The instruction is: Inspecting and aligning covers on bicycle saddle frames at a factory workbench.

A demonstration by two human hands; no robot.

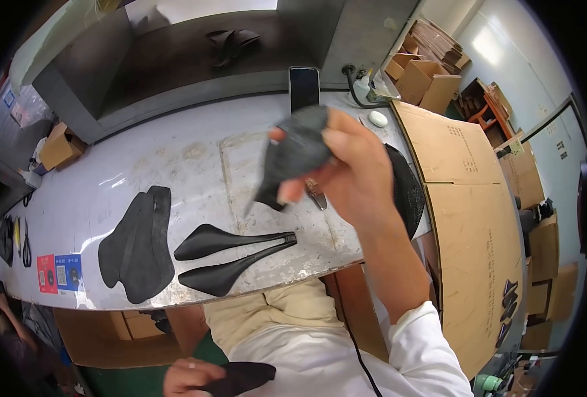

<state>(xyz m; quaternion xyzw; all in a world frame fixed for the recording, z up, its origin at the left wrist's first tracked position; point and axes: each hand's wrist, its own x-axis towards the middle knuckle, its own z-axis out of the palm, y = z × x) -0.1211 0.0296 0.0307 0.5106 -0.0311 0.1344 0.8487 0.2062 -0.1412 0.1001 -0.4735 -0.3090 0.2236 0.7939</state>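
Observation:
Raised above the middle of the table, my right hand (349, 162) grips a dark grey flexible piece (296, 149), blurred, its lower end hanging down. Low in front of my body, my left hand (191, 377) is closed on a black tapered piece (247, 377) shaped like part of a bicycle saddle; its other end is hidden in the hand. On the table near the front edge lies a black bicycle saddle (224, 281) with a long split down its middle. Left of it are black flat cut pieces (138, 248), overlapping. A metal tool (318, 198) shows partly below my right hand.
A phone (304, 89) stands at the back, before a grey metal housing (339, 46) with a black piece (232, 45) inside. Right are a black mesh item (406, 188), a white oval object (378, 119) and large cardboard (472, 251). Red and blue cards (58, 272) lie left.

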